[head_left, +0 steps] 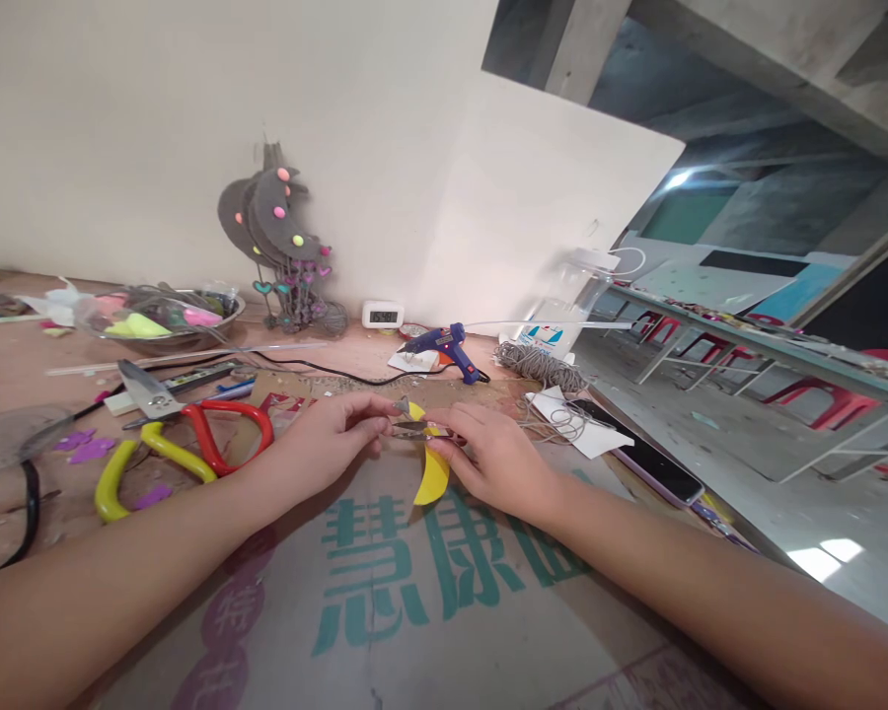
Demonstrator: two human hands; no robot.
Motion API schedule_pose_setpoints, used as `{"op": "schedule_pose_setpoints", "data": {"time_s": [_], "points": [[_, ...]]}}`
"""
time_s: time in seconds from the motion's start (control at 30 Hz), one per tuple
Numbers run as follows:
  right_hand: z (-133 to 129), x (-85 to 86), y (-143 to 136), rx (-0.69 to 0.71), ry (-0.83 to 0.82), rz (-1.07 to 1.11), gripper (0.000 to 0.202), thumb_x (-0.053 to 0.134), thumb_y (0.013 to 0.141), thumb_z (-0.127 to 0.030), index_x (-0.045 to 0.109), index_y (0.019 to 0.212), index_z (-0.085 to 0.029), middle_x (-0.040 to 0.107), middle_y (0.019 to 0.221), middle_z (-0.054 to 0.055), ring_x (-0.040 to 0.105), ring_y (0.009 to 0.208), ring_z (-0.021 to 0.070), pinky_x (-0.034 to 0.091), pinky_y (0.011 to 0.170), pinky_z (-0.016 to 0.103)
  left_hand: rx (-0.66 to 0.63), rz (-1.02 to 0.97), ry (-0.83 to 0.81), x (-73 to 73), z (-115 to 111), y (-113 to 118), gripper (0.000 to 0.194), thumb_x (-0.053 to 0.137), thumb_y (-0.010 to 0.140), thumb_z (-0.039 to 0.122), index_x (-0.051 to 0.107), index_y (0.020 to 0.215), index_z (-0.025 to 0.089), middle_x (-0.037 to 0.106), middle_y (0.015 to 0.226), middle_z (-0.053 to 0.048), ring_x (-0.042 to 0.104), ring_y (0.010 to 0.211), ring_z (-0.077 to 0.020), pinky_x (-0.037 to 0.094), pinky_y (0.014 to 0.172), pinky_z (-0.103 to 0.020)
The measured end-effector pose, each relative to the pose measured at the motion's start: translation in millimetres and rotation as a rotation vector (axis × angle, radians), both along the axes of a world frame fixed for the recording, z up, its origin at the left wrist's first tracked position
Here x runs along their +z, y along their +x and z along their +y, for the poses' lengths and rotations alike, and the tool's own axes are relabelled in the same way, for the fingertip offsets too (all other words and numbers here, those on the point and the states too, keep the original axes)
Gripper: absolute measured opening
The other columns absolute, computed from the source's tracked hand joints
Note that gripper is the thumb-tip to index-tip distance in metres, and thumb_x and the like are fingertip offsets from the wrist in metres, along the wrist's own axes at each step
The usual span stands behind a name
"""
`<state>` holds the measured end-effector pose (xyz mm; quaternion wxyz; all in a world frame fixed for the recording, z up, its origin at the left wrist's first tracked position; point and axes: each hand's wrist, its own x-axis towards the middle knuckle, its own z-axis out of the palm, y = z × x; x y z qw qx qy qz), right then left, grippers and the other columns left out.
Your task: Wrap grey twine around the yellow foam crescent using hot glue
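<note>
My left hand (344, 434) is closed in a pinch, with a small grey piece (402, 405) at its fingertips. Opposite it, my right hand (495, 459) is closed round small scissors (414, 431), whose thin metal blades point left toward my left fingers. Their handles are hidden in my palm. Between my hands, a yellow crescent (433, 479) passes under the blades, its lower tip above the printed cardboard (385, 631). Whether my right fingers also touch the crescent, I cannot tell.
Large scissors with red and yellow handles (226, 434) lie left, before a bowl (226, 316) of coloured pieces. Behind my hands are a blue glue gun (455, 350) with its cord, a white clock (383, 315) and grey yarn (540, 367). A phone (658, 463) lies right. A grey moon ornament (277, 227) hangs behind.
</note>
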<state>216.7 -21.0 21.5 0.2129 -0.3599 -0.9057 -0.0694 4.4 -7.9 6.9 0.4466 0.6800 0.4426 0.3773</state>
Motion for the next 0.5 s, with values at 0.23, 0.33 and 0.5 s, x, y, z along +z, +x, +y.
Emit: {"op": "schedule_pose_setpoints", "data": {"time_s": [0.23,0.33,0.5], "points": [[-2.0,-0.4,-1.6,0.11,-0.025,-0.054,0.021,0.041,0.09,-0.027,0.054,0.101,-0.015,0.062,0.086,0.007,0.054,0.076,0.0166,0.041,0.07,0.029,-0.021,0.106,0.09,0.7,3.2,-1.6,0.032,0.041,0.081,0.043,0.059,0.075,0.017,0.055,0.063,0.001,0.053,0.062,-0.0132,0.041,0.059,-0.023],[-3.0,1.1,-1.9,0.205,-0.036,-0.109,0.021,0.04,0.09,-0.027,0.053,0.101,-0.015,0.061,0.087,0.007,0.052,0.077,0.0154,0.041,0.07,0.028,0.022,0.154,0.082,7.7,-1.4,-1.4,0.03,0.045,0.079,0.044,0.06,0.075,0.018,0.057,0.065,0.002,0.052,0.061,-0.0128,0.04,0.057,-0.022],[-3.7,3.4,-2.0,0.282,-0.012,-0.187,0.021,0.037,0.091,-0.023,0.056,0.095,-0.016,0.059,0.082,0.005,0.051,0.075,0.014,0.04,0.07,0.026,-0.01,0.107,0.014,6.2,-2.9,-0.2,0.023,0.048,0.077,0.039,0.059,0.077,0.019,0.053,0.06,0.004,0.048,0.055,-0.0106,0.037,0.052,-0.02]]}}
